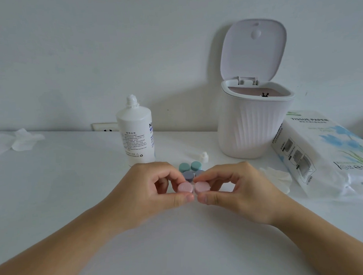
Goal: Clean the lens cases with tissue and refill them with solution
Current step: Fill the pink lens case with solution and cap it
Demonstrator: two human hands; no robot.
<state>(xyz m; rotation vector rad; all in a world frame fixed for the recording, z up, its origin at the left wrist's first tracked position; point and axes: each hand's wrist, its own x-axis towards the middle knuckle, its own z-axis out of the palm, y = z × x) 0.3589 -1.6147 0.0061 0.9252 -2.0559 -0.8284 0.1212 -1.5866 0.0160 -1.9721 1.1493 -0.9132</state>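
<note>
Both hands pinching the pink lens case (193, 187) just off the table: left hand (151, 185) clamped on one cap, right hand (238, 189) on the other. Solution bottle (135, 132) stands behind, uncapped.

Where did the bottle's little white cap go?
In the head view, the cap lies on the table right of the bottle, between it and the bin, just behind the green case.

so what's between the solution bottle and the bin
In the head view, only the small white bottle cap on the table lies between the solution bottle and the bin.
</note>
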